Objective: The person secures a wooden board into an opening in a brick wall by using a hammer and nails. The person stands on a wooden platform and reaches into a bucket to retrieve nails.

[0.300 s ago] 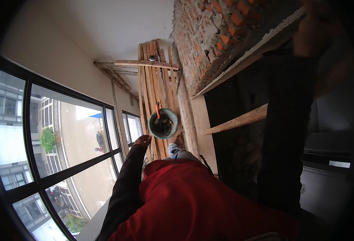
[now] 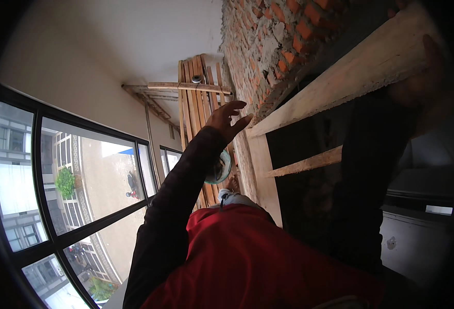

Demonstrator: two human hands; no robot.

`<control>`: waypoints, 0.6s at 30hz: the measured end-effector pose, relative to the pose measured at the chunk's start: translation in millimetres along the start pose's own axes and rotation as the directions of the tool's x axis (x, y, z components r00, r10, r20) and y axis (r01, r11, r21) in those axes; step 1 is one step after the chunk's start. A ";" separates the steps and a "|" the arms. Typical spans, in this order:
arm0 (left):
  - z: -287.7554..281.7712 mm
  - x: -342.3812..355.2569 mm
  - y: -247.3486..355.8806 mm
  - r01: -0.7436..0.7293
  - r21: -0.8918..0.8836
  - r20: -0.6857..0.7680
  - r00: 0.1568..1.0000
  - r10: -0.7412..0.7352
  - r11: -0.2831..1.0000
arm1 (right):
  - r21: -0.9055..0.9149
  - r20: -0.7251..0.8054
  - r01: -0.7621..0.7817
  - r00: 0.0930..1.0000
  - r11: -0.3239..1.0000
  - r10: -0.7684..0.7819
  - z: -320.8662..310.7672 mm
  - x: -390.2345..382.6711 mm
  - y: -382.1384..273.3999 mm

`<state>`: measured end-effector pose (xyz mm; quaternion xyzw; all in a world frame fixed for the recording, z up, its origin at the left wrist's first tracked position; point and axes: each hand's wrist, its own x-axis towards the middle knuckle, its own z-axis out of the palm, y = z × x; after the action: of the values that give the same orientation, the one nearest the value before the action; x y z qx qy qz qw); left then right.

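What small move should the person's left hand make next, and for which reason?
Probably the left hand should close gently on the left end of the pale board to steady it: this hand looks empty, thumb and fingers apart, close to that end, while the right hand, dimly lit, seems to hold the other end.

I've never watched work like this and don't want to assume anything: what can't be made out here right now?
All in the head view:
What the bucket holds: mostly hidden by the left forearm.
The right hand: dim near the dark right rim, so its grip on the board is unclear.
The round object on the planks: too small to identify.
The dark opening below the board: lost in shadow.
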<state>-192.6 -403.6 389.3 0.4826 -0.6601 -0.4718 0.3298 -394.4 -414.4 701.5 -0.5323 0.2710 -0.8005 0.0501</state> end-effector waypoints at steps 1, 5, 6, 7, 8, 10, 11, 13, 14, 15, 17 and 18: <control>2.1 14.1 31.7 -0.070 0.013 0.020 0.997 0.070 0.997 | -0.029 -0.223 -0.097 0.971 0.995 0.088 6.7 -8.0 -4.8; 15.2 49.7 117.8 -0.341 0.036 0.103 0.936 0.336 0.939 | 0.096 0.109 0.176 0.976 0.980 -0.186 -3.3 -15.9 16.6; 20.1 52.9 130.9 -0.375 0.039 0.098 0.924 0.370 0.926 | 0.099 0.115 0.199 0.971 0.975 -0.210 0.9 -20.9 19.4; 27.5 58.0 141.1 -0.379 0.034 0.104 0.922 0.374 0.925 | 0.088 0.115 0.206 0.970 0.975 -0.215 -1.5 -21.3 19.1; 33.2 62.7 149.0 -0.430 0.022 0.133 0.896 0.423 0.903 | 0.084 0.117 0.206 0.970 0.975 -0.215 -3.0 -21.4 18.7; 42.4 70.0 157.4 -0.477 -0.043 0.202 0.856 0.475 0.878 | 0.070 0.125 0.203 0.970 0.977 -0.211 -8.8 -22.3 18.4; 46.6 74.8 155.9 -0.476 -0.047 0.204 0.856 0.475 0.878 | 0.071 0.128 0.204 0.969 0.976 -0.212 -10.1 -21.7 17.4; 52.9 82.5 155.3 -0.567 -0.075 0.217 0.794 0.568 0.820 | 0.065 0.133 0.203 0.968 0.977 -0.211 -14.1 -20.8 17.0; 55.8 83.6 153.7 -0.567 -0.078 0.219 0.793 0.569 0.820 | 0.063 0.136 0.201 0.969 0.978 -0.208 -15.3 -21.0 16.1; 56.2 83.4 154.4 -0.548 -0.075 0.211 0.808 0.550 0.833 | 0.062 0.136 0.200 0.969 0.978 -0.206 -16.6 -20.7 15.6; 57.8 85.3 153.3 -0.529 -0.069 0.207 0.822 0.530 0.846 | 0.068 0.137 0.193 0.970 0.979 -0.201 -20.0 -20.1 15.5; 57.1 88.6 153.1 -0.582 -0.051 0.211 0.788 0.578 0.812 | 0.069 0.136 0.190 0.971 0.979 -0.198 -21.0 -19.2 14.6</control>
<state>-321.4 -456.7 512.4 0.2055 -0.8119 -0.3919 0.3807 -407.7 -411.7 672.5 -0.6103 0.1908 -0.7689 0.0055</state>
